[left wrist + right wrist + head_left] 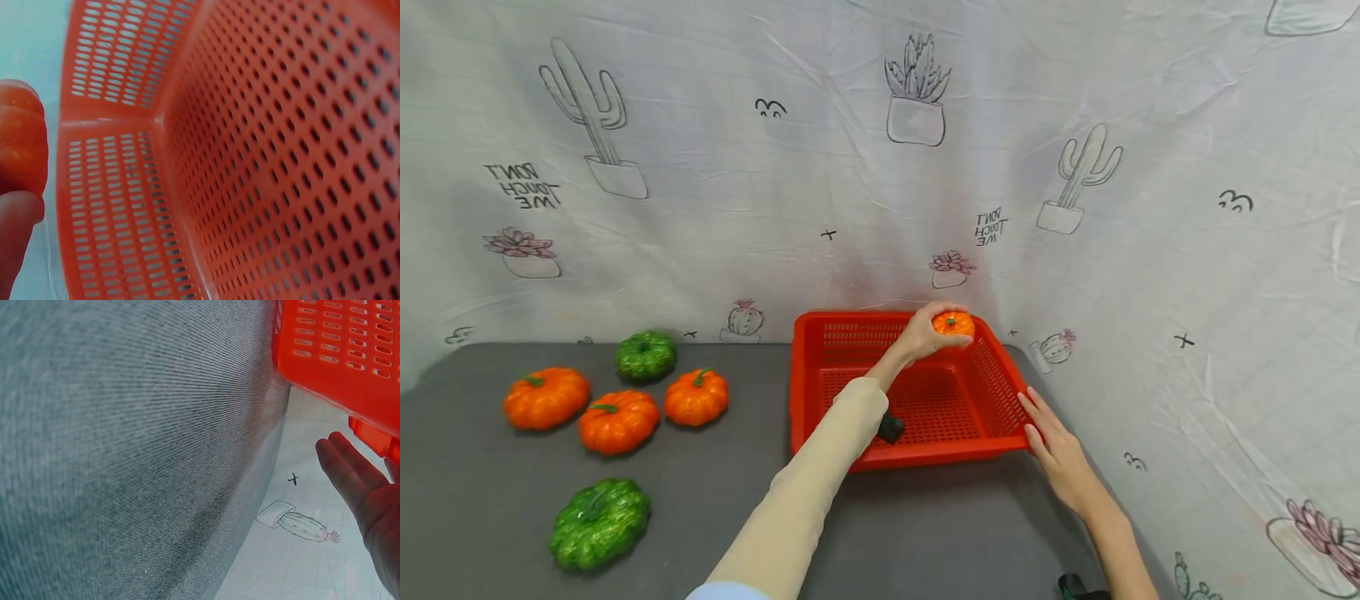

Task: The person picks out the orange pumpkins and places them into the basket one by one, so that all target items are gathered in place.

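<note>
A small orange pumpkin (pixel 953 324) is gripped by my left hand (pixel 919 335) above the far right part of a red plastic basket (pixel 917 454). In the left wrist view, the pumpkin (pixel 22 140) shows at the left edge with a fingertip against it, beside the basket's perforated wall (pixel 119 206). My right hand (pixel 1054 450) lies along the basket's right side near its front corner, fingers mostly straight. The right wrist view shows the fingers (pixel 350 469) of that hand extended close by the basket (pixel 337 369).
Left of the basket on the grey table (pixel 715 500) lie orange pumpkins (pixel 619 422), (pixel 546 398), (pixel 696 397) and green pumpkins (pixel 599 523), (pixel 646 356). A white printed curtain (pixel 850 167) stands behind and to the right.
</note>
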Demonstrator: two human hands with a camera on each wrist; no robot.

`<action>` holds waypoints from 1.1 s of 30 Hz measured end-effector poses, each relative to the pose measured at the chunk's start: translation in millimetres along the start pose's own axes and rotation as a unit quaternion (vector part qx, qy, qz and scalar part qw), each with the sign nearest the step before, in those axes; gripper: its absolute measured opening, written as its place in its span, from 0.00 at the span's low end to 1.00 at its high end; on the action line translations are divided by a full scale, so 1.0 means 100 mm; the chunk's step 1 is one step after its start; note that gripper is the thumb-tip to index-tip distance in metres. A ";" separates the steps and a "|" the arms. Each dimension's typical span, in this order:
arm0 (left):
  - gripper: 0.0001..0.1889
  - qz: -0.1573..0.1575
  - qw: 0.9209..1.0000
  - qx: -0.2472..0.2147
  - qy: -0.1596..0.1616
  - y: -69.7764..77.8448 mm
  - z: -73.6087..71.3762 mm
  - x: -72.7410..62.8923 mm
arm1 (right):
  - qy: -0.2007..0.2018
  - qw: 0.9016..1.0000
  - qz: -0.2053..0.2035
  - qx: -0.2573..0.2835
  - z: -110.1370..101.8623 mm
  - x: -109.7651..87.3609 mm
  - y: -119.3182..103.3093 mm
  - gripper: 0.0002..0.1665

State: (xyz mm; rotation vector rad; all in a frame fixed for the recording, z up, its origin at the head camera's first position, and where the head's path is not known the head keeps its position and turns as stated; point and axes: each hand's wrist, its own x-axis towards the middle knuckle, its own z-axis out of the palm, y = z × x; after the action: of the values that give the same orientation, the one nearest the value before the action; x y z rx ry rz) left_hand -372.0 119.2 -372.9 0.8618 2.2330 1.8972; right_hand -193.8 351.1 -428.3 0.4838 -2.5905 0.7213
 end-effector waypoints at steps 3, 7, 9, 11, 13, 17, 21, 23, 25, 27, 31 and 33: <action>0.26 0.009 1.000 0.015 0.000 -0.08 0.01 -0.01 | -0.001 1.000 0.001 -0.004 0.01 -0.03 -0.01 0.29; 0.26 0.022 0.999 0.021 -0.018 -0.15 0.04 -0.02 | 0.003 1.000 0.004 -0.011 -0.01 -0.05 0.00 0.29; 0.26 0.026 0.999 0.025 -0.027 -0.17 0.04 -0.01 | 0.003 1.000 0.006 -0.013 -0.02 -0.05 0.00 0.30; 0.26 0.026 0.999 0.033 -0.032 -0.18 0.03 -0.01 | 0.000 1.000 0.009 -0.011 -0.03 -0.04 0.00 0.30; 0.26 0.024 0.998 0.045 -0.036 -0.19 0.02 0.00 | -0.002 1.000 0.011 -0.008 -0.03 -0.02 0.00 0.31; 0.25 0.011 0.995 0.085 -0.047 -0.25 -0.02 0.01 | -0.004 1.000 0.012 -0.003 -0.01 0.00 -0.01 0.31; 0.24 -0.002 0.991 0.116 -0.066 -0.29 -0.03 0.01 | -0.008 1.000 0.017 -0.002 0.00 0.00 -0.01 0.31; 0.24 -0.002 0.989 0.123 -0.078 -0.29 -0.01 0.02 | -0.008 1.000 0.020 -0.004 0.00 0.00 0.00 0.31; 0.23 0.010 0.988 0.128 -0.085 -0.30 0.00 0.03 | -0.006 1.000 0.022 -0.004 -0.01 0.00 0.00 0.31; 0.22 0.030 0.986 0.141 -0.088 -0.31 0.03 0.05 | -0.004 1.000 0.020 -0.003 -0.02 0.01 0.01 0.31; 0.20 0.054 0.978 0.178 -0.094 -0.38 0.07 0.04 | -0.008 1.000 0.017 0.002 -0.01 0.01 0.01 0.31; 0.20 0.049 0.976 0.189 -0.099 -0.41 0.09 0.03 | -0.009 1.000 0.017 0.002 -0.01 0.00 0.02 0.31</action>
State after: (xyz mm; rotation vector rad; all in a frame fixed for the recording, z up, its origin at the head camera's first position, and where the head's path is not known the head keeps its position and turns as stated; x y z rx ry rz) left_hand -385.6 126.1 -412.0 1.1719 2.5014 1.3609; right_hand -194.2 352.8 -428.1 0.4494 -2.6202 0.7369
